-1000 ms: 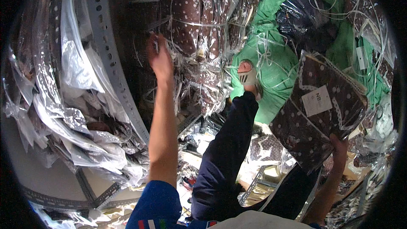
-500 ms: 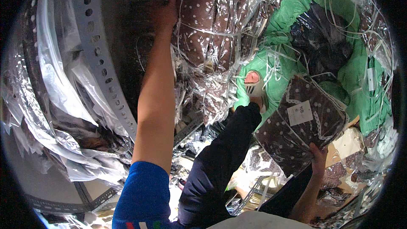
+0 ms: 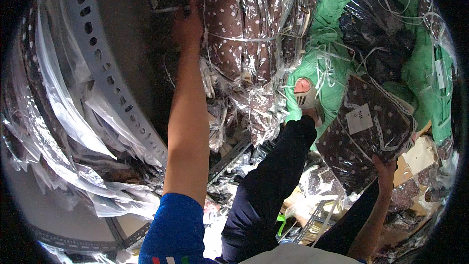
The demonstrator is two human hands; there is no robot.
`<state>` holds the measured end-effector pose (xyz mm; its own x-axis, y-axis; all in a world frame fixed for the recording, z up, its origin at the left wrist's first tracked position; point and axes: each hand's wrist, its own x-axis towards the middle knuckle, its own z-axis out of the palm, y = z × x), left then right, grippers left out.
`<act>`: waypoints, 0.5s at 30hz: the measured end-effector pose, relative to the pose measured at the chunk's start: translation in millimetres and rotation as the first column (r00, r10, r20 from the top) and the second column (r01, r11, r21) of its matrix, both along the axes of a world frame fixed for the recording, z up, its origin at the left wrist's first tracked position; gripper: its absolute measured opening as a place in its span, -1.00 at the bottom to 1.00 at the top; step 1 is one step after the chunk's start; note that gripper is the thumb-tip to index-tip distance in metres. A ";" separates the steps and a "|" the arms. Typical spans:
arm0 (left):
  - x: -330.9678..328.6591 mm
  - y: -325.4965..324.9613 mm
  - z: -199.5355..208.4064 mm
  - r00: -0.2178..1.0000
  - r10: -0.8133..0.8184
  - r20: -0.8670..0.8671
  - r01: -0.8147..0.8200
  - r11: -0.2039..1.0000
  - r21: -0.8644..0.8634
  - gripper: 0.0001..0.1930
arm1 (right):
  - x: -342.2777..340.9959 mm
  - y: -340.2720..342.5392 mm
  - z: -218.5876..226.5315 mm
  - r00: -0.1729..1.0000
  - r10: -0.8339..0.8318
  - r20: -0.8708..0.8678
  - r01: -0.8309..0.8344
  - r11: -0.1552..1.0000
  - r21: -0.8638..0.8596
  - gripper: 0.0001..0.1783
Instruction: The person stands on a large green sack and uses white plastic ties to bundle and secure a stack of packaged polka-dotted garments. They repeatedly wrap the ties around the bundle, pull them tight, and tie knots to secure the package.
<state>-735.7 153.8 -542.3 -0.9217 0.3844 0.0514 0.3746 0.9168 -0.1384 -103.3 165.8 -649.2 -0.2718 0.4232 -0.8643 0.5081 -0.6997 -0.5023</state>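
My right hand [image 3: 386, 167] grips the lower edge of a flat, plastic-wrapped brown polka-dot garment [image 3: 344, 149] with pale lace trim. A white paper tag [image 3: 360, 119] lies on its front. My left arm stretches up into a shadowed shelf space. There my left hand [image 3: 188, 29] is beside dark packages, with one finger or the thumb pointing up and the other fingers lost in shadow. Just right of it stands a tied bundle of plastic-wrapped polka-dot garments [image 3: 227, 29], bound with pale string.
A perforated grey metal upright [image 3: 107, 68] stands left of my arm, with clear plastic wrapping [image 3: 63, 102] beyond it. A green sack [image 3: 332, 63] holding a black plastic bag [image 3: 376, 34] lies at upper right. My sandalled foot [image 3: 305, 93] rests on the sack among loose packages.
The view has shifted slightly, so most things sit a little farther right. My right hand keeps hold of the garment; my left hand stays in the shelf space, slightly lower in the picture.
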 end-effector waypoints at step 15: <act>-17.6 -23.6 -8.5 0.993 -0.079 0.083 0.060 0.976 0.208 -0.06 | 10.4 9.0 20.7 1.000 -0.018 -0.010 0.016 0.994 -0.110 -0.32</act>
